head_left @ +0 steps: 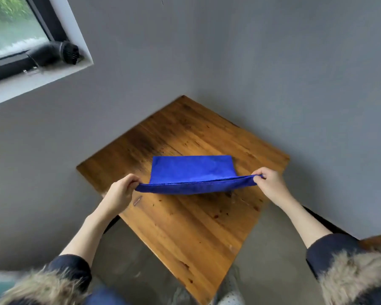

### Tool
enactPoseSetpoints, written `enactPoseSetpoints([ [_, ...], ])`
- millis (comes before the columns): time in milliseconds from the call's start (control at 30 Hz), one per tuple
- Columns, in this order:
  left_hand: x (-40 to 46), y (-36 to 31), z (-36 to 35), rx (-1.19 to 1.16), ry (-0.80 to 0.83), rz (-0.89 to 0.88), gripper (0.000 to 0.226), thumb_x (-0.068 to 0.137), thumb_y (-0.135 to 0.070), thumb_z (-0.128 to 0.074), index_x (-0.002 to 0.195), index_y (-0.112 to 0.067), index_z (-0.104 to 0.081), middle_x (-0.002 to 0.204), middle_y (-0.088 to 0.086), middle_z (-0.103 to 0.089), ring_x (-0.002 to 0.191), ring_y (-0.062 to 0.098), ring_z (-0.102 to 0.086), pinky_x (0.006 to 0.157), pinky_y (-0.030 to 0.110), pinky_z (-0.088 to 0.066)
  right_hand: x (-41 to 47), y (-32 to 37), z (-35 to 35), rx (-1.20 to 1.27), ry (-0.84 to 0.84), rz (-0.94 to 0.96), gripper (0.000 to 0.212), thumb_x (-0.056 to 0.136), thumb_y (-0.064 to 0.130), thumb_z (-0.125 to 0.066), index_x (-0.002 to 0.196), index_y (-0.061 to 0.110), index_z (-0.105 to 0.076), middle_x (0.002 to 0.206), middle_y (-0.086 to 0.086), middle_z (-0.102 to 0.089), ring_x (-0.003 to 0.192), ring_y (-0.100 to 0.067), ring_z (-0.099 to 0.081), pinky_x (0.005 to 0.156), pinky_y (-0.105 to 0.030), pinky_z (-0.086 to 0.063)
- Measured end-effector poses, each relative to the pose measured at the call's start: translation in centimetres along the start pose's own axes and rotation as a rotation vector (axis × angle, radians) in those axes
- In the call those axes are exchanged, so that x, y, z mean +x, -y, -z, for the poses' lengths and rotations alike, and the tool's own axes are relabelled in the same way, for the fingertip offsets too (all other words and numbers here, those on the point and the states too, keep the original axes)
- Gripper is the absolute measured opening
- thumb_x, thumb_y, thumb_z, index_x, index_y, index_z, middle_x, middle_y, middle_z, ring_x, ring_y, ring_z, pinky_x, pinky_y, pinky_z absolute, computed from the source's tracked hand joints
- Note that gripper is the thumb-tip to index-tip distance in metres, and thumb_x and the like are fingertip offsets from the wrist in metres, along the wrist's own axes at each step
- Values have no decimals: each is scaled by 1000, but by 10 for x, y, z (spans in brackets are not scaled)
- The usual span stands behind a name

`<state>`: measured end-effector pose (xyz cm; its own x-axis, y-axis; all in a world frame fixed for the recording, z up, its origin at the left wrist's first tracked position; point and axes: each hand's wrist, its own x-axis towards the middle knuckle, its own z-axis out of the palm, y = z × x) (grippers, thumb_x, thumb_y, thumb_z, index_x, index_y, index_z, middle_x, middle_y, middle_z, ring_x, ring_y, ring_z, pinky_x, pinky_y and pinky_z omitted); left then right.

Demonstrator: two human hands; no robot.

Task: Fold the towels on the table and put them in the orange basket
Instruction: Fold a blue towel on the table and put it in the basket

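— On the worktop (185, 227), how many towels?
— I count one blue towel (191, 170). My left hand (121, 191) and right hand (271, 183) pinch its near corners, fingers curled tight, far part lying on the wood.

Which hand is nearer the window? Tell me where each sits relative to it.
Left. The left hand pinches the blue towel's near left corner, on the window's side; the right hand pinches the opposite corner, farther from it.

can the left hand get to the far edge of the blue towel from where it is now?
Probably yes. The left hand pinches the near left corner of the blue towel; only bare wooden table lies beside the towel on that side.
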<state>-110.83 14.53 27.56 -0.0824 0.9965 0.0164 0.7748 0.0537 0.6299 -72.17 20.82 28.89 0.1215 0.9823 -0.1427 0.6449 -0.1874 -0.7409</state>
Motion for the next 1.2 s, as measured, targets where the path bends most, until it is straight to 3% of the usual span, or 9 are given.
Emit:
enactPoseSetpoints([
  [67, -17, 11, -19, -28, 73, 32, 23, 92, 2, -49, 83, -19, -56, 79, 2, -60, 75, 25, -54, 66, 26, -34, -12, -25, -10, -31, 69, -68, 17, 81, 2, -53, 75, 14, -63, 73, -5, -63, 70, -19, -56, 57, -15, -38],
  [233, -49, 28, -49, -72, 342, 162, 21, 92, 1, -47, 81, -13, -58, 80, 1, -62, 78, 22, -54, 70, 28, -38, -32, -69, -13, -70, 397, -324, 22, 82, 1, -51, 71, 13, -66, 77, -6, -62, 72, -17, -53, 67, -27, -41],
  [300, -57, 31, -56, -98, 376, 230, 18, 92, -2, -47, 84, -10, -61, 84, 4, -64, 82, 23, -56, 75, 32, -41, -39, -77, -13, -32, 474, -412, 22, 82, 0, -50, 75, 10, -68, 79, -9, -62, 73, -19, -53, 71, -30, -45],
  [500, -47, 32, -66, -179, 245, 256, 17, 95, -4, -44, 88, -8, -59, 87, 11, -64, 76, 30, -57, 70, 35, -47, -36, -78, -19, 118, 373, -474, 22, 86, 1, -46, 82, 10, -66, 90, -12, -62, 84, -21, -54, 85, -39, -48],
  [633, -24, 32, -71, -275, 149, 278, 16, 96, -7, -43, 90, -6, -59, 86, 10, -63, 79, 35, -61, 68, 47, -56, -19, -72, -29, 271, 250, -482, 23, 89, 2, -43, 81, 13, -61, 92, -11, -58, 85, -22, -51, 78, -34, -42],
  [867, 28, 43, -82, -231, 88, 302, 17, 96, -11, -43, 90, -15, -58, 87, 3, -62, 70, 19, -63, 55, 34, -57, 26, -71, -47, 405, 235, -484, 15, 94, 7, -47, 97, 11, -60, 102, -11, -61, 93, -21, -56, 82, -34, -42],
  [1000, 60, 53, -94, -197, 65, 301, 16, 95, -10, -45, 89, -16, -58, 84, -3, -59, 70, 15, -61, 51, 26, -54, 56, -74, -58, 450, 206, -486, 14, 94, 10, -49, 87, 15, -61, 91, -4, -63, 79, -13, -59, 68, -26, -43],
  [1200, 96, 67, -112, -154, 44, 317, 19, 94, -7, -45, 86, -18, -58, 84, -1, -58, 65, 13, -60, 49, 32, -54, 98, -79, -81, 452, 209, -520, 17, 93, 10, -49, 81, 15, -60, 82, 0, -62, 73, -10, -57, 62, -23, -40],
])
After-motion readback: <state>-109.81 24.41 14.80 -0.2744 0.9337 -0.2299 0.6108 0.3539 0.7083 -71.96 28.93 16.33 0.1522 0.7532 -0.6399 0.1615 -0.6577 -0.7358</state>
